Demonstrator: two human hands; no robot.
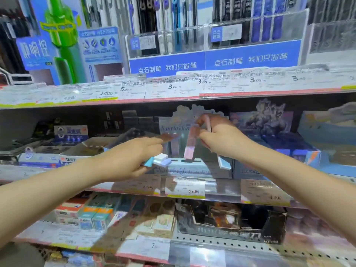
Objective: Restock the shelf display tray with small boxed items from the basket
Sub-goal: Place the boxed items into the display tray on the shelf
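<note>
My left hand grips a small stack of slim boxes, white, blue and lilac, just left of the display tray on the middle shelf. My right hand holds a long pink box upright, its lower end at a slot in the tray's top. More slim boxes sit in the same hand, one pink above the fingers and one blue hanging below the wrist. The tray has a pale printed backing card. The basket is out of view.
Price-tag strips run along the shelf edges. Stationery boxes stand left of the tray, a printed display box to its right. The lower shelf holds eraser packs and a black display box.
</note>
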